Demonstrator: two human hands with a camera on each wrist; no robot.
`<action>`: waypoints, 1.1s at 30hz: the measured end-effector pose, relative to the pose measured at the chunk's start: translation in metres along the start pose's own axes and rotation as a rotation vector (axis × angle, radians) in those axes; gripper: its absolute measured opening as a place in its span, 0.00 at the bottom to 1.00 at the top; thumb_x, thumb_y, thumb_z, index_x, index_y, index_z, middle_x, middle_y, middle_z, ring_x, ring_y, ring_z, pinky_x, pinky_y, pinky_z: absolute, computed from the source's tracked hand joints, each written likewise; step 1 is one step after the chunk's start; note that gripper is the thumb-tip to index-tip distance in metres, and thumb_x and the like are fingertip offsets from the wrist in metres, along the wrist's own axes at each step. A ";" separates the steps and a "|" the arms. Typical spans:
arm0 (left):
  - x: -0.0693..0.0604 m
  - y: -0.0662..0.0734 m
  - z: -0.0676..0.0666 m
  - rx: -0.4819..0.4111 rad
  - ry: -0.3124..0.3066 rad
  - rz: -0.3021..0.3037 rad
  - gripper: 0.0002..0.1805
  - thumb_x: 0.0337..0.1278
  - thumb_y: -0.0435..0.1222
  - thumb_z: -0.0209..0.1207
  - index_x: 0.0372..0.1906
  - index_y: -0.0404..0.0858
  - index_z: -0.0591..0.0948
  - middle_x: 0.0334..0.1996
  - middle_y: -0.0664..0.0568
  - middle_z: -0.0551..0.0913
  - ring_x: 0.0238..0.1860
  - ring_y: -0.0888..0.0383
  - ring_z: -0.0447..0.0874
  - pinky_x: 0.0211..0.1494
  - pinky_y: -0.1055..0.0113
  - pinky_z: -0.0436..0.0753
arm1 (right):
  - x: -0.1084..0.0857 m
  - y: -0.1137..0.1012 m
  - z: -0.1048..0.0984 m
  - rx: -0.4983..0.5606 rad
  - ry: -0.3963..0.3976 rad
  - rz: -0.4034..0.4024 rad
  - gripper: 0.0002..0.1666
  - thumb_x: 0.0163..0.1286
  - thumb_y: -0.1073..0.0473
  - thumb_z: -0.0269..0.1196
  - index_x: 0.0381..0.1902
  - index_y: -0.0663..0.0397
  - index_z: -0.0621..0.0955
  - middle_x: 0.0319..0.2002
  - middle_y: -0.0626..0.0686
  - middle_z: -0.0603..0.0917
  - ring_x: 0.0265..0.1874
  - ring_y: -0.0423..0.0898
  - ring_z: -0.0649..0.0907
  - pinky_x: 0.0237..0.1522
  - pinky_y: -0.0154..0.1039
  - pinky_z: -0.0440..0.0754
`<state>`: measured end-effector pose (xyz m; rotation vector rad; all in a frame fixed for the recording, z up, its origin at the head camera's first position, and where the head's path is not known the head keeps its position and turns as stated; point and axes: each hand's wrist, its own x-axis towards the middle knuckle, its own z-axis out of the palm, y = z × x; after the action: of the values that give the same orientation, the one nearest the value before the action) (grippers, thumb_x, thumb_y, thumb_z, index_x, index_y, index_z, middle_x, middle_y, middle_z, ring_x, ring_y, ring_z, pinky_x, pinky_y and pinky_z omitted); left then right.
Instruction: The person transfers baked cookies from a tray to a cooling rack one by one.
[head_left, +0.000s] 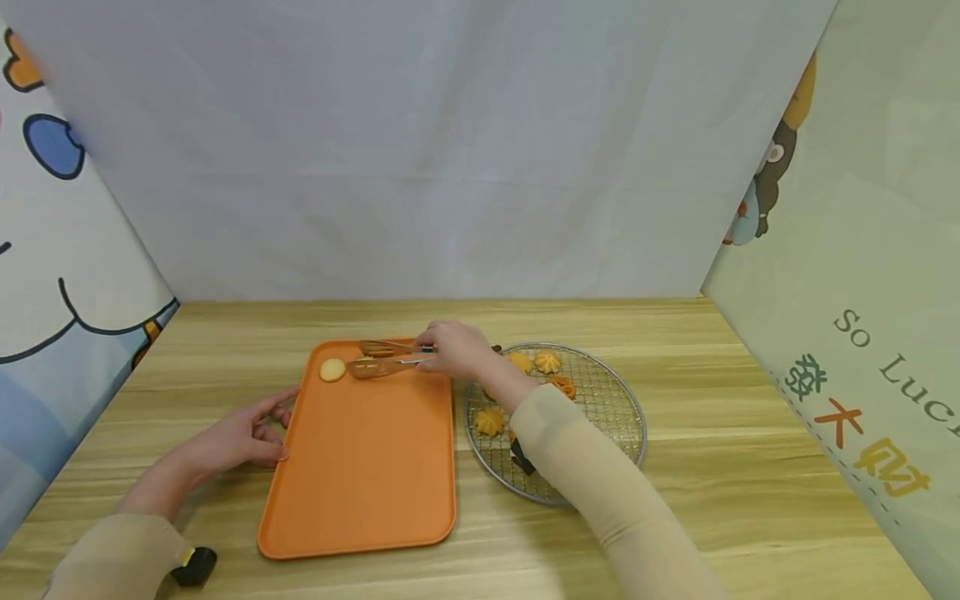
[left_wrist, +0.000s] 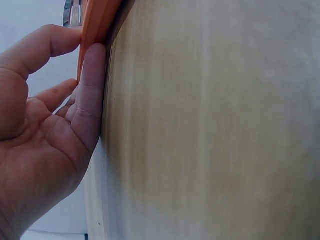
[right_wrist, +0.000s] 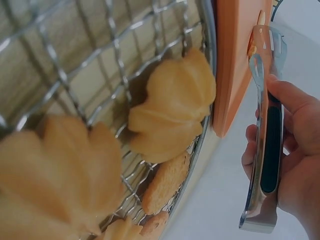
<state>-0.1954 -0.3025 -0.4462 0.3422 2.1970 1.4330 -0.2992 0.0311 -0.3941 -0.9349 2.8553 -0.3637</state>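
Note:
My right hand (head_left: 456,348) grips a pair of metal kitchen tongs (right_wrist: 265,130) with dark handle grips. Their brown slotted ends (head_left: 371,368) reach over the far part of an orange tray (head_left: 367,467), and the two arms stand apart. A yellowish cookie (right_wrist: 251,49) shows partly between the tong ends, low at the tray; whether they touch it I cannot tell. To the left of the tongs, a pale round cookie (head_left: 333,370) lies in the tray's far left corner. My left hand (head_left: 243,435) holds the tray's left rim, with fingertips against it in the left wrist view.
A round wire rack (head_left: 603,408) stands right of the tray, partly under my right forearm. On it lie several cookies, including a flower-shaped one (head_left: 489,421), and a dark piece (head_left: 522,458). A white cloth wall (head_left: 450,167) closes off the table's far edge.

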 end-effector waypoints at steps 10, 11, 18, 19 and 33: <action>-0.001 0.002 0.001 -0.009 0.004 0.014 0.52 0.53 0.31 0.63 0.75 0.35 0.41 0.54 0.36 0.58 0.35 0.58 0.77 0.38 0.63 0.81 | -0.001 -0.003 -0.002 -0.010 0.007 -0.017 0.20 0.65 0.47 0.63 0.54 0.43 0.82 0.47 0.45 0.80 0.39 0.40 0.79 0.38 0.35 0.77; -0.001 0.002 0.001 -0.012 0.006 0.013 0.52 0.53 0.32 0.63 0.75 0.36 0.42 0.54 0.36 0.58 0.35 0.58 0.77 0.38 0.63 0.81 | -0.001 -0.003 -0.002 -0.011 0.007 -0.017 0.20 0.65 0.48 0.63 0.54 0.43 0.82 0.47 0.45 0.80 0.40 0.41 0.79 0.39 0.35 0.77; -0.001 0.002 0.001 -0.023 0.004 0.014 0.52 0.53 0.31 0.63 0.75 0.36 0.41 0.53 0.36 0.58 0.34 0.58 0.76 0.38 0.63 0.81 | -0.002 -0.003 -0.002 -0.010 0.022 -0.012 0.18 0.64 0.49 0.63 0.52 0.42 0.83 0.47 0.45 0.81 0.41 0.40 0.80 0.38 0.35 0.78; -0.001 0.002 0.001 -0.021 0.004 0.016 0.52 0.54 0.31 0.63 0.75 0.36 0.41 0.53 0.36 0.57 0.34 0.58 0.76 0.38 0.63 0.81 | -0.002 -0.003 -0.002 -0.008 0.027 -0.009 0.18 0.64 0.49 0.64 0.52 0.42 0.83 0.47 0.45 0.81 0.41 0.40 0.80 0.38 0.35 0.78; -0.001 0.002 0.001 -0.009 0.004 0.021 0.52 0.53 0.32 0.63 0.75 0.35 0.42 0.53 0.36 0.58 0.35 0.58 0.77 0.37 0.63 0.81 | -0.003 -0.001 -0.002 -0.008 0.057 0.018 0.12 0.64 0.50 0.64 0.46 0.38 0.85 0.49 0.43 0.82 0.43 0.40 0.80 0.35 0.34 0.77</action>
<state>-0.1943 -0.3018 -0.4447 0.3608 2.1956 1.4549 -0.2970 0.0323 -0.3921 -0.9139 2.9170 -0.3840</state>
